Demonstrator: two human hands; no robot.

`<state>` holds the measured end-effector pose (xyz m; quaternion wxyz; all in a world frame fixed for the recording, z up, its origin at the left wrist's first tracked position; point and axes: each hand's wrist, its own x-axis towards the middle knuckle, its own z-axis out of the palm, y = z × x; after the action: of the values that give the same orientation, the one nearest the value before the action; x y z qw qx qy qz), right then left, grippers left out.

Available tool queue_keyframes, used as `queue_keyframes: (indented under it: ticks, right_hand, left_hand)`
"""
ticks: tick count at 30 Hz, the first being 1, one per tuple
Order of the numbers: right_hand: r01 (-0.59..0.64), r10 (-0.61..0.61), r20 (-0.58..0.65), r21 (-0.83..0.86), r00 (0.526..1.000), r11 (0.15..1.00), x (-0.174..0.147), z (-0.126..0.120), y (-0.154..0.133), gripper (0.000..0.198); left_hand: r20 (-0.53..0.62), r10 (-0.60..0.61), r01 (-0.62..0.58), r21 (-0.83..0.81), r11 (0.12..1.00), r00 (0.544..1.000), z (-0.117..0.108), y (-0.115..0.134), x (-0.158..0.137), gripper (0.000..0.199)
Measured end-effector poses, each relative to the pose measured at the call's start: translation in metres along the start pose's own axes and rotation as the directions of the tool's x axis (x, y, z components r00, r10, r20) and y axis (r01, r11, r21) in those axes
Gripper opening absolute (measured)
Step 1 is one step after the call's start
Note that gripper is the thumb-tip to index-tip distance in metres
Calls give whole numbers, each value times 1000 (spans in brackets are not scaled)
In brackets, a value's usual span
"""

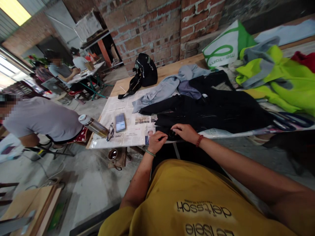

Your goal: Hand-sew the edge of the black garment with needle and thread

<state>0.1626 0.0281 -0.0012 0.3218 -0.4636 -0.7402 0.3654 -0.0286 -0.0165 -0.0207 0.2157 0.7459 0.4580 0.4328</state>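
Observation:
A black garment (211, 111) lies spread over the table, its near corner reaching the front edge. My right hand (185, 132), with a red bead bracelet at the wrist, bends over that corner, thumb and fingers pinched on the dark cloth. Just left of it, my left hand (157, 141) wears a green bead bracelet. Its thumb and forefinger are pinched together beside the cloth's edge; whatever is between them is too small to make out. The two hands are close but apart.
Newspaper under clear film covers the table (115, 108). On it are a phone (120, 122), glasses (110, 131), a bottle (93, 126), a black bag (146, 69), a grey garment (162, 88) and neon-yellow clothing (278, 72). A mug (113, 154) stands lower left. A person (46, 119) sits at left.

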Motion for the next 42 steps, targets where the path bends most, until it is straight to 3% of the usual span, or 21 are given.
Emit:
queue_keyframes:
  ticks: [3,7,10,12,16,20,25,30,37,42]
  right_hand:
    - [-89,92,-16,145,996,985,2,0,-7,13]
    - [-133,138,9,333,990,933,3,1,-18,31]
    - [-187,178,59,369,982,910,3,1,-24,13]
    - [-212,188,100,366,977,906,3,1,-26,5]
    - [-191,168,100,298,981,935,2,1,-30,15]
    - [-246,233,86,227,969,942,4,6,-34,17]
    - [-315,298,103,236,949,919,8,12,-34,16]
    - [-356,360,44,296,932,887,11,13,-34,16]
    - [-424,385,184,274,904,863,9,16,-35,17]
    - [-438,403,200,186,893,879,10,15,-33,21]
  left_hand:
    - [8,8,-8,0,1000,1000,-1,1,0,8]
    - [45,65,-66,25,997,997,0,3,-1,11]
    - [49,101,-102,31,994,994,0,3,-1,12]
    - [40,104,-104,14,994,994,0,1,-2,9]
    - [13,77,-77,-11,997,997,-1,-2,-1,5]
    - [-27,77,-78,-27,997,997,-2,-3,-1,4]
    - [-28,69,-70,-8,998,997,-2,-2,-1,4]
    - [-23,71,-71,-15,997,997,-3,-3,-1,3]
    - [-13,69,-70,-28,997,998,-2,-2,-1,3]
    - [-14,76,-77,-21,997,997,-1,-2,-1,4]
